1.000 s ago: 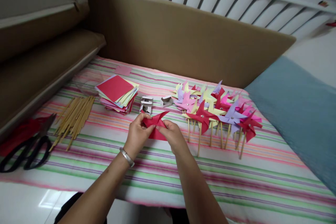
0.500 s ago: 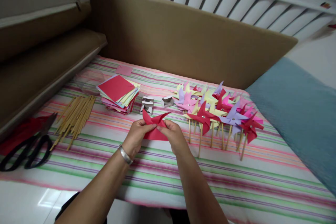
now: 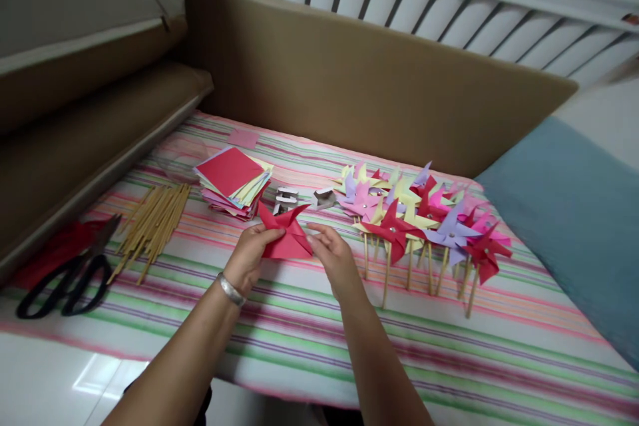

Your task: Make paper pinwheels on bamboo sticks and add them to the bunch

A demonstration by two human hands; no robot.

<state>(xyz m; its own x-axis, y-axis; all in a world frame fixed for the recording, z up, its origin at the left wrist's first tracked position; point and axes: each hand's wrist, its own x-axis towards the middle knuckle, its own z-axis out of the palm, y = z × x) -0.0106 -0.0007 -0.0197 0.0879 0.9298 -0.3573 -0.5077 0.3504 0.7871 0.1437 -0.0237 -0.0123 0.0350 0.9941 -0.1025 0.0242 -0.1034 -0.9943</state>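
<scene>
Between my hands is a red paper pinwheel [image 3: 288,245], its corners partly folded in toward the middle. My left hand [image 3: 249,249], with a silver bangle at the wrist, grips its left side, thumb pressing near the centre. At the right edge, my right hand [image 3: 332,253] pinches the paper between thumb and fingers; the fingers behind the paper are hidden. Just beyond the pinwheel stand two small open boxes, one [image 3: 286,197] partly covered by a red blade and the other [image 3: 324,198] to its right; their contents are too small to make out.
Finished pinwheels on sticks [image 3: 394,229] lie in a cluster at right. A stack of coloured paper squares [image 3: 232,176], thin wooden sticks [image 3: 154,226] and black-handled scissors [image 3: 74,279] are at left. Brown cushions [image 3: 100,120] border the striped cloth [image 3: 399,346].
My right hand has shifted from the pinwheel's centre to its right edge, and the folded blades have spread. My left thumb stays near the centre. The view has shifted slightly.
</scene>
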